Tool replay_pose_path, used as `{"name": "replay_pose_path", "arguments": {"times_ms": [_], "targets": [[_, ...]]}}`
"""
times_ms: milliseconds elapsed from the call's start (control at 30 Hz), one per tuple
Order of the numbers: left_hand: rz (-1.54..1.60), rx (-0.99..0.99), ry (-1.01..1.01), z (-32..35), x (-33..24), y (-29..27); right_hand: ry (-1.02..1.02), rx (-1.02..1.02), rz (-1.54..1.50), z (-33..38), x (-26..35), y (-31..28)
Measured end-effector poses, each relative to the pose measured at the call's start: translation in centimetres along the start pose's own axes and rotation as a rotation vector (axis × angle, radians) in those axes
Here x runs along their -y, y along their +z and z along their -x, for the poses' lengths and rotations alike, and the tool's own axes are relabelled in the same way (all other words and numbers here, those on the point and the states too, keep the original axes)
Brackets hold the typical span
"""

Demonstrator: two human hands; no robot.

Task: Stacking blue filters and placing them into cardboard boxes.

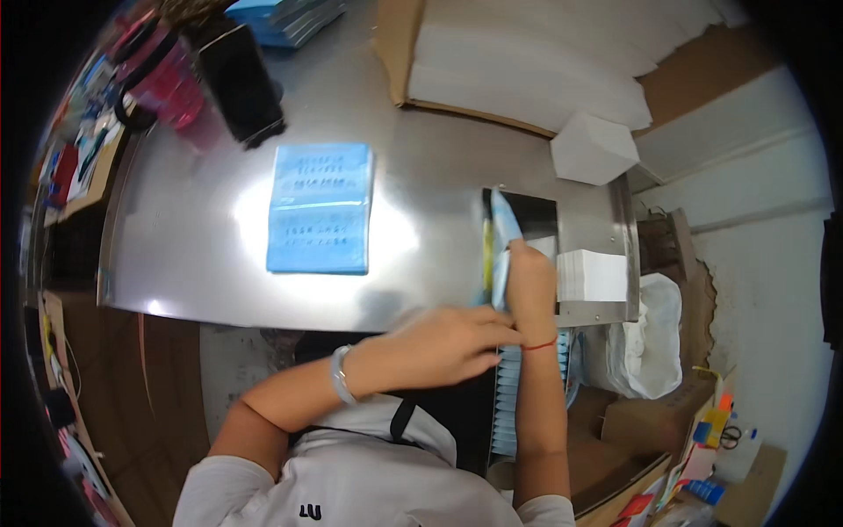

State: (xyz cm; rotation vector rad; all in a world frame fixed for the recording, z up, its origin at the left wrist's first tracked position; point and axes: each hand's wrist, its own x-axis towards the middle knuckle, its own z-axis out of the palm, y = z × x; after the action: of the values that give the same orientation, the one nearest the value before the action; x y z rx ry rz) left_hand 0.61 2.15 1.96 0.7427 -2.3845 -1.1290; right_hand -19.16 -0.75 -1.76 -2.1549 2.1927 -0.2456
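Observation:
My right hand (531,277) is closed round a thin blue-and-white plastic packet (502,220), slightly blurred. It is over a black flat device (534,207) with a yellow strip (488,250) along its left side. My left hand (448,344) reaches across in front of the table edge, fingers stretched toward my right wrist and thumb apart, with nothing plainly in it. Its fingertips are close to the packet's lower end; whether they touch is unclear. Right of the device lies a stack of white folded paper (593,276). A stack of blue printed packets (320,209) rests on the table to the left.
The metal table (193,237) carries a pink tumbler (162,75), a black phone-like slab (239,83) and more blue packs (285,18). A cardboard box of white sheets (527,61) stands behind. Below are a row of blue packets (507,408) and a white-lined bin (659,338).

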Motion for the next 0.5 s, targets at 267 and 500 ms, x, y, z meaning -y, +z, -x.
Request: {"name": "replay_pose_path", "arguments": {"times_ms": [267, 500], "targets": [[-0.788, -0.263, -0.276, 5.9, 5.9, -5.5, 0.145, -0.627, -0.029, 4.1, -2.5, -3.6], [-0.847, -0.45, -0.581, 8.0, 8.4, -8.3, 0.193, -0.529, -0.108, 4.9, -3.5, -3.2]]}}
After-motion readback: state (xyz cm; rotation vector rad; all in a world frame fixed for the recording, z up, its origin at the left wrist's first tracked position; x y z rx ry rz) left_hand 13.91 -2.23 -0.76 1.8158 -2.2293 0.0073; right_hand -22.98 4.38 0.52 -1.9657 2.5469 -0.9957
